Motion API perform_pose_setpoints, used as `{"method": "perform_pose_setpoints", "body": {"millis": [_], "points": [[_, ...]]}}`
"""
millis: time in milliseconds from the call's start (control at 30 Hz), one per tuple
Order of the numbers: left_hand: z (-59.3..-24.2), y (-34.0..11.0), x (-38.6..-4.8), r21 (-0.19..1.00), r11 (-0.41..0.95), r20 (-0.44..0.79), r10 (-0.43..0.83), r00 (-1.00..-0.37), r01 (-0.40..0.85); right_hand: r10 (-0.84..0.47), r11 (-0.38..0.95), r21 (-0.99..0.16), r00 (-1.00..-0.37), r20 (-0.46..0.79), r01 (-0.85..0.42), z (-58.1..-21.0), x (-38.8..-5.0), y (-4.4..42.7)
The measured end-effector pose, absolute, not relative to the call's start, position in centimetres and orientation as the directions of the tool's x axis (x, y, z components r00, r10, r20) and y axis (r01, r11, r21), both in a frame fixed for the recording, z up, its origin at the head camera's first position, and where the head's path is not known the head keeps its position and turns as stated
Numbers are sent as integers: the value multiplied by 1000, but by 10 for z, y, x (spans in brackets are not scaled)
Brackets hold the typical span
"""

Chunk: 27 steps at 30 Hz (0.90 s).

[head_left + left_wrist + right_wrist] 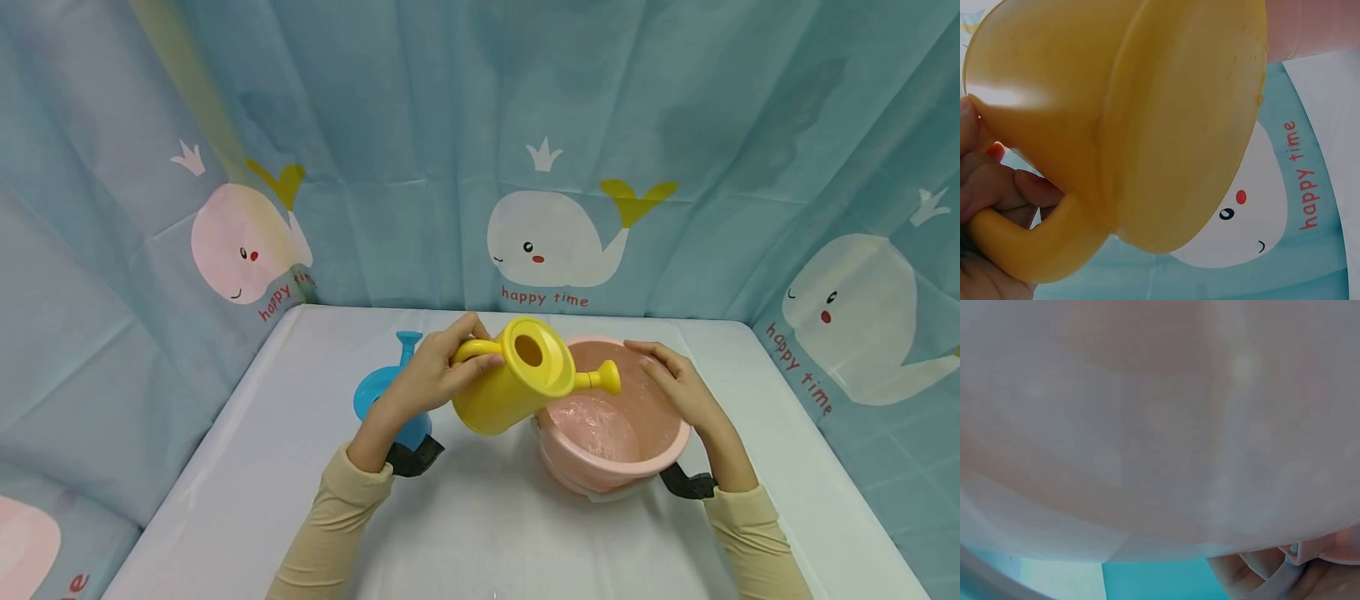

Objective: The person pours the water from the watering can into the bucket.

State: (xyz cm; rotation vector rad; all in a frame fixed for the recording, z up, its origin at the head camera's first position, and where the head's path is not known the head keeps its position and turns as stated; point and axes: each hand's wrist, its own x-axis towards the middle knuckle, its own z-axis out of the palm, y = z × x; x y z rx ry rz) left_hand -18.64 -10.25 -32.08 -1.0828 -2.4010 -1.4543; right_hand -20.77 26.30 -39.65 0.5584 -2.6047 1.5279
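Note:
My left hand grips the handle of a yellow watering can, tilted to the right above the table. Its spout reaches over the rim of a pink bucket, which has water in the bottom. The left wrist view shows the can's base and the fingers curled round the handle. My right hand holds the bucket's right rim, fingers over the edge. In the right wrist view the bucket's wall fills most of the picture, with fingers at the lower right.
A blue watering can stands on the white table behind my left wrist, partly hidden by it. A blue curtain with whale prints hangs behind the table and along both sides.

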Motion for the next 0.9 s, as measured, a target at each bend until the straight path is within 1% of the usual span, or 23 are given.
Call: {"method": "perform_pose_setpoints", "body": {"millis": [900], "points": [[-319, -102, -185, 718, 278, 451, 513, -730, 638, -268, 417, -850, -937, 223, -322, -397, -208, 264]]}}
